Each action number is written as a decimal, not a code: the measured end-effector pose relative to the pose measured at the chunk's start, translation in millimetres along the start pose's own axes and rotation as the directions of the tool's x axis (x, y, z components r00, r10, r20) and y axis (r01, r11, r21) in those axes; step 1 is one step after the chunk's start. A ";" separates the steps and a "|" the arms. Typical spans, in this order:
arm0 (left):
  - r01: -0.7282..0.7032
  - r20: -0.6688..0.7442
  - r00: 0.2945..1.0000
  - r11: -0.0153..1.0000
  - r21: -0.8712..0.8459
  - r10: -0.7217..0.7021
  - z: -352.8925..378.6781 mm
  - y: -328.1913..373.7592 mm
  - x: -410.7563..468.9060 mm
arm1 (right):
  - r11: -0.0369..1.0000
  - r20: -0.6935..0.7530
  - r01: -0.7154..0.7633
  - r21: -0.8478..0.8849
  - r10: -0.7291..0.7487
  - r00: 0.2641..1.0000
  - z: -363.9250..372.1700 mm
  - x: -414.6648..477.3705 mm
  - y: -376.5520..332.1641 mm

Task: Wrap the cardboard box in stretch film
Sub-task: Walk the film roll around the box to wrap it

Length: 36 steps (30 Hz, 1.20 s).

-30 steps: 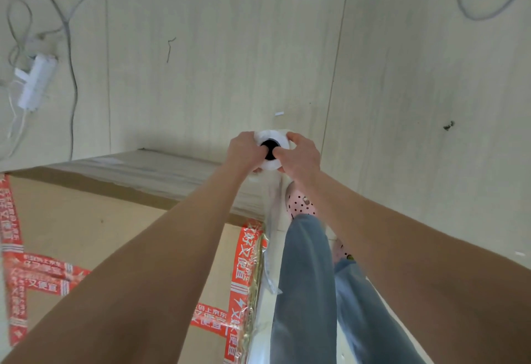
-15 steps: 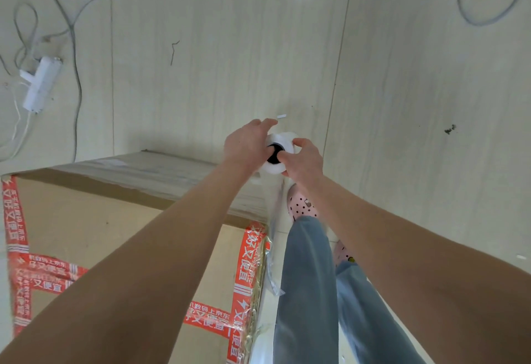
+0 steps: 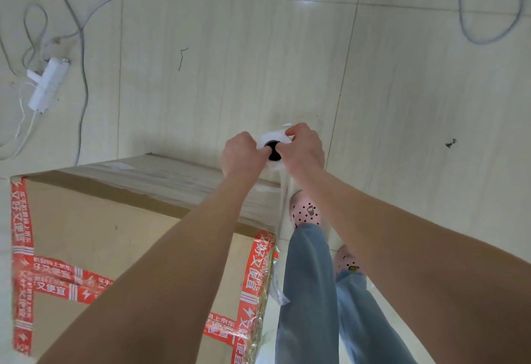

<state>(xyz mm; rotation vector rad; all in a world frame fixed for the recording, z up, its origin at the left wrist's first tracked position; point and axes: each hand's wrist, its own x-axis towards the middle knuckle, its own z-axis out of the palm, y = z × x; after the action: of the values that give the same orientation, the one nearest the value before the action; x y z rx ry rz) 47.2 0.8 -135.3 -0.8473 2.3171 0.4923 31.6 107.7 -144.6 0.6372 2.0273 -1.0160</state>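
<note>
Gripping stretch film roll upright at cardboard box far corner: left hand, right hand, fingers apparently curled around it. Keep film taut rounding the corner.

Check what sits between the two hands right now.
The white stretch film roll with a black core sits between the left hand and the right hand, upright, seen end-on in the head view.

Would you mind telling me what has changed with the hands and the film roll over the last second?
The left hand, fingers lifted off half a second ago, has closed on the stretch film roll again. The right hand kept its hold. The roll remains upright past the cardboard box corner.
</note>
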 end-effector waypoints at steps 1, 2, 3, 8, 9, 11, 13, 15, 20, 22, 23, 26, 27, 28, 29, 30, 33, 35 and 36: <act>0.082 0.029 0.996 0.991 -0.110 -0.079 3.0 -2.6 -0.2 | 1.000 -0.008 0.000 -0.024 0.000 1.000 1.5 0.3 -3.8; 0.147 0.072 0.988 0.967 -0.209 -0.134 4.6 -3.8 -0.8 | 0.999 -0.016 -0.001 -0.033 0.000 1.000 2.7 1.0 -6.9; 0.189 0.114 0.980 0.946 -0.264 -0.164 5.0 -4.2 -1.3 | 0.999 -0.022 0.001 -0.032 -0.002 1.000 3.4 2.2 -9.2; -0.200 0.054 0.979 0.979 0.027 0.198 -9.3 7.1 3.3 | 0.998 -0.027 0.013 -0.064 -0.014 1.000 -1.9 6.1 -17.3; -0.296 0.056 0.955 0.949 0.107 0.291 -12.6 10.9 5.9 | 0.997 -0.034 0.015 -0.075 -0.017 0.999 -3.0 6.9 -17.8; -0.411 0.079 0.911 0.878 0.245 0.405 -15.2 18.3 13.1 | 0.996 -0.049 0.014 -0.085 -0.018 0.999 -5.3 9.5 -19.4; -0.467 0.093 0.881 0.823 0.324 0.463 -16.0 26.4 18.1 | 0.996 -0.051 0.018 -0.085 -0.022 0.998 -6.2 12.6 -19.7; -0.500 0.095 0.859 0.785 0.366 0.503 -17.1 33.5 23.3 | 0.996 -0.044 0.027 -0.084 -0.030 0.999 -7.1 15.2 -19.7; -0.481 0.122 0.873 0.798 0.362 0.472 -23.3 42.5 30.0 | 0.988 -0.003 0.070 -0.139 -0.071 0.997 -9.8 22.9 -20.9; -0.423 0.125 0.906 0.842 0.334 0.405 -25.7 39.3 32.9 | 0.981 0.043 0.076 -0.176 -0.069 0.997 -10.5 26.8 -26.0; -0.361 0.117 0.932 0.879 0.311 0.342 -27.8 36.2 34.8 | 0.974 0.068 0.086 -0.208 -0.074 0.995 -10.8 28.7 -30.7; -0.064 0.064 0.996 0.992 0.111 0.057 -36.0 21.8 38.4 | 0.955 0.138 0.099 -0.279 -0.062 0.989 -11.0 32.0 -44.0; 0.033 0.033 0.999 0.999 -0.002 -0.033 -37.1 15.7 39.8 | 0.958 0.166 0.100 -0.270 -0.055 0.985 -9.3 32.4 -47.8; 0.118 0.018 0.993 0.987 -0.104 -0.117 -37.3 10.9 40.3 | 0.961 0.191 0.101 -0.256 -0.052 0.980 -6.7 32.7 -52.6; 0.194 0.023 0.981 0.962 -0.192 -0.193 -36.6 7.4 40.3 | 0.965 0.202 0.100 -0.241 -0.051 0.978 -4.1 32.8 -57.9; 0.255 0.037 0.966 0.927 -0.275 -0.255 -36.2 5.5 40.5 | 0.969 0.203 0.099 -0.226 -0.052 0.978 -1.9 34.1 -64.2; 0.350 0.117 0.935 0.828 -0.438 -0.334 -37.8 4.8 43.3 | 0.974 0.208 0.116 -0.194 -0.075 0.975 2.6 41.3 -84.9; 0.324 0.114 0.946 0.878 -0.352 -0.303 -44.4 8.0 48.3 | 0.967 0.227 0.141 -0.213 -0.091 0.970 2.2 46.8 -97.4; 0.267 0.077 0.964 0.931 -0.250 -0.256 -48.7 10.4 52.1 | 0.961 0.241 0.158 -0.228 -0.101 0.965 2.3 49.1 -102.0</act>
<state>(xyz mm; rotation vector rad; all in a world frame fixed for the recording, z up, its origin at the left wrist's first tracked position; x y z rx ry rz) -11.8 -40.4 -132.2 -1.2387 2.0855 0.6965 -67.7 53.5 -140.1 0.2460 1.9675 -0.8508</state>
